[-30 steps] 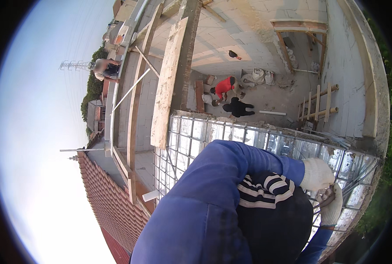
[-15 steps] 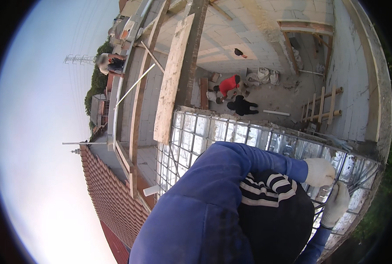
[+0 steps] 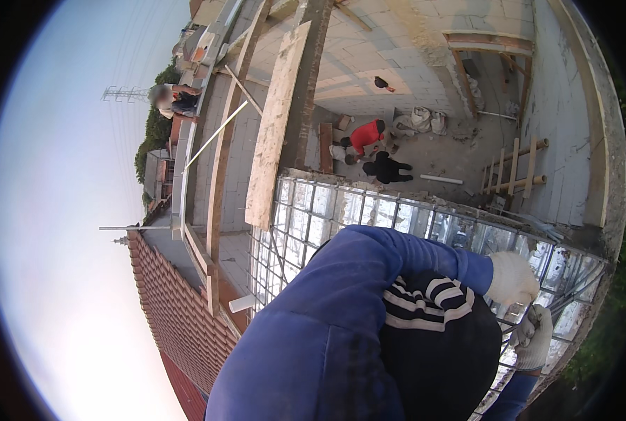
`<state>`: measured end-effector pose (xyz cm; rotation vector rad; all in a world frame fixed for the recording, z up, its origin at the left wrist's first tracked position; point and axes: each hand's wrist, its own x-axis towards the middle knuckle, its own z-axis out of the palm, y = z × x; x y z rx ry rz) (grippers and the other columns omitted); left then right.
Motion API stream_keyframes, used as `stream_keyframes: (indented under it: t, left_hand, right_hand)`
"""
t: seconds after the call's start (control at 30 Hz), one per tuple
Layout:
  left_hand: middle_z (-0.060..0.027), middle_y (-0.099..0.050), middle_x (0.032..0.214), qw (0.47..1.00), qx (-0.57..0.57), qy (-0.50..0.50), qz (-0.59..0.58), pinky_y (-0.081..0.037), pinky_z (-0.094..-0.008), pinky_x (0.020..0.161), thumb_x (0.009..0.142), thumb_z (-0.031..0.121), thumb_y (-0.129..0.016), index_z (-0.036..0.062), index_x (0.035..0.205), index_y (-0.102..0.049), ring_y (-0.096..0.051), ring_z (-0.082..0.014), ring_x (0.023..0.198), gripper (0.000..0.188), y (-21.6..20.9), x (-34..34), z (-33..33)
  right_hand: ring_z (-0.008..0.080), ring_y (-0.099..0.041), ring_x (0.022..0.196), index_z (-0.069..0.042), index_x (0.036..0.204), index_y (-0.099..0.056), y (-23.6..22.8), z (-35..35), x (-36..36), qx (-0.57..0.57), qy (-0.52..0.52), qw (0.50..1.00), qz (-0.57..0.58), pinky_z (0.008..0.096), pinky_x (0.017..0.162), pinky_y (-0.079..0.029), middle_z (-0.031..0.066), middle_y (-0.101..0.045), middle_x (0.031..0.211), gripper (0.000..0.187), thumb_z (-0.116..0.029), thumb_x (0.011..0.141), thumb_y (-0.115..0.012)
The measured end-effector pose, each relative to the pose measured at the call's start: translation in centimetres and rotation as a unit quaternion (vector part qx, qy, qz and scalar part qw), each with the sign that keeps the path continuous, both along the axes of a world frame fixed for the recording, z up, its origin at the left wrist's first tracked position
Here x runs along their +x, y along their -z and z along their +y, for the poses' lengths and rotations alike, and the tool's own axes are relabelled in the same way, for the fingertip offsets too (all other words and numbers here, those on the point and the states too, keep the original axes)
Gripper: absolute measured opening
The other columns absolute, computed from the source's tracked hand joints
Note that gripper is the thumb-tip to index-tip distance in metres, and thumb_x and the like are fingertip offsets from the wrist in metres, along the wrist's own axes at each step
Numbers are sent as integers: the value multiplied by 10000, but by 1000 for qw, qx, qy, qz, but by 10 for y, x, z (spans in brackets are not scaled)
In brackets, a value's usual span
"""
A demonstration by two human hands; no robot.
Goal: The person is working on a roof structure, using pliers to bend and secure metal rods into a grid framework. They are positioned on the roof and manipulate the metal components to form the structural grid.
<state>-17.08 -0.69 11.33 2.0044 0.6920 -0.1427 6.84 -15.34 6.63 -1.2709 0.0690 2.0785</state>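
Both my hands wear pale work gloves and work close together at the lower right, over a steel rebar grid (image 3: pixel 369 210). My left hand (image 3: pixel 513 277) reaches across from the blue sleeve; its fingers are closed, and what they hold, if anything, is hidden. Just below it, my right hand (image 3: pixel 535 340) has its grey-coated fingers curled beside the bars, closed on something too small to make out. Shiny silvery sheeting (image 3: pixel 351 207) lies under the bars. Black fabric with white stripes (image 3: pixel 432 309) shows between my arms.
A rough plank (image 3: pixel 278 126) and long timber beams (image 3: pixel 227 140) lie to the left. Far below, two people (image 3: pixel 380 151) bend over the floor near sacks (image 3: pixel 425 121) and a wooden ladder (image 3: pixel 516 168). Another person (image 3: pixel 177 100) sits on the wall at far left. Tiled roof (image 3: pixel 180 302) slopes beyond.
My right hand has turned and moved slightly down, its fingers now curled and their grey coating showing. My left hand has shifted a little, staying closed.
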Motion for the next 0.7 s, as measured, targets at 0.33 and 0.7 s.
stream_keyframes:
  t: [0.33, 0.7]
  left_hand:
    - [-200, -816, 1036, 985, -33, -95, -142, -606, -511, 898, 947, 307, -692, 48, 1050, -842, -780, -386, 993, 317, 84, 11, -8]
    - [-221, -814, 1039, 962, -224, -128, -85, -598, -483, 891, 961, 337, -687, 36, 1090, -854, -785, -374, 995, 367, 35, 22, -3]
  right_hand:
    - [352, -740, 1128, 4, 1366, -724, -2, 1, -34, 377, -156, 593, -694, 462, 977, -583, 194, -770, 1260, 284, -81, 1096, -703]
    - [381, -734, 1075, -24, 1247, -754, 0, 2, -5, 376, -209, 494, -756, 482, 948, -574, 176, -782, 1164, 188, -115, 1087, -718]
